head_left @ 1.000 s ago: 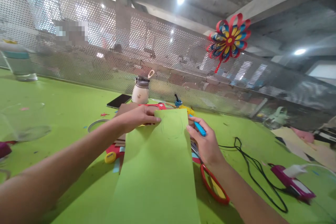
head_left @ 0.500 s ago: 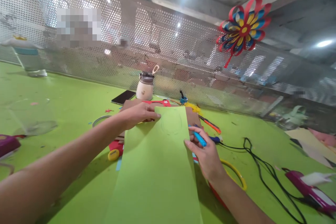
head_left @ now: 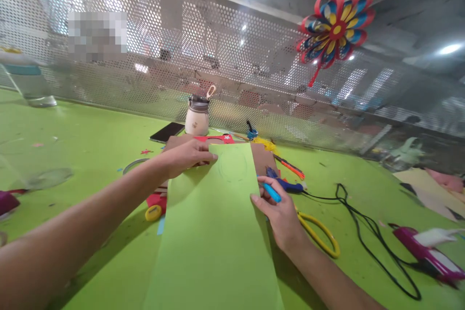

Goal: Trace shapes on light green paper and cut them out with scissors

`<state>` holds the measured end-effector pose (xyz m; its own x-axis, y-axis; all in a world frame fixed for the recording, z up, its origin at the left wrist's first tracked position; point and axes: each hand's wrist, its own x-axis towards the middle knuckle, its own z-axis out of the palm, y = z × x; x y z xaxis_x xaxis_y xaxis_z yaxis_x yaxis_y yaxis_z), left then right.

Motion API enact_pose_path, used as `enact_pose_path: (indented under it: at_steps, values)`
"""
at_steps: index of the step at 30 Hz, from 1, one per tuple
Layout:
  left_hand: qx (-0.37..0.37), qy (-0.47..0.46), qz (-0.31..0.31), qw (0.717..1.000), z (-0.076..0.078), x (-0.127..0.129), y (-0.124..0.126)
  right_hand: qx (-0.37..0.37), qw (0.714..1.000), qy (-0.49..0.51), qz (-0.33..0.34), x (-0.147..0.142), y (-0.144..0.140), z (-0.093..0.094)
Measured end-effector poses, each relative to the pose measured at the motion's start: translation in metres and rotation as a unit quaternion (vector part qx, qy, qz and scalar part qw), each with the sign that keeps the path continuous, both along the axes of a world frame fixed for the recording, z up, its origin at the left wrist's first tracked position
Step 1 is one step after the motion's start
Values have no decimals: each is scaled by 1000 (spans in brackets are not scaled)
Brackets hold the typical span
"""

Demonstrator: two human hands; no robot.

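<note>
A long sheet of light green paper [head_left: 214, 232] stretches from below me to the far side, over a brown cardboard piece [head_left: 264, 159]. Near its far end is a faint pencil-like oval outline [head_left: 232, 164]. My left hand [head_left: 194, 157] pinches the sheet's far left edge, thumb on top. On the right edge, my right hand [head_left: 279, 210] has its thumb against the paper and holds a blue marker [head_left: 271, 193] in its fingers; the marker's tip is hidden. Behind the cardboard lies a red piece with a white star [head_left: 227, 138].
A white bottle [head_left: 196, 120] and a phone [head_left: 167, 132] are at the back. Right of the paper are a blue-handled tool [head_left: 288, 185] with a black cord [head_left: 339, 198], yellow-handled scissors [head_left: 319, 235] and a purple glue gun [head_left: 425, 252]. A paper flower [head_left: 337, 29] hangs above.
The view has shifted slightly, so everything sits a little further left. Both hands keep their hold on the paper, and the marker stays in my right hand.
</note>
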<state>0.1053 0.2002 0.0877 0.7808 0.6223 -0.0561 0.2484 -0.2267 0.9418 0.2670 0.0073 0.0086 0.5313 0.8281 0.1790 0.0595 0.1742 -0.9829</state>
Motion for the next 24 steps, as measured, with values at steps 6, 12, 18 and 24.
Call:
enact_pose_path:
  at_steps: [6, 12, 18, 24]
  values:
    - [-2, 0, 12, 1000, 0, 1, -2, -6, 1000, 17, 10, 1, 0, -4]
    - [-23, 13, 20, 999, 2, 0, -7, -13, 1000, 28, 7, 1, 0, -5]
    - [-35, 26, 18, 999, 1, -2, -6, -14, 1000, 27, 4, 1, 2, -8]
    - [-53, 14, 3, 998, 1, -5, -6, -15, 999, 34, 11, -2, 2, -8]
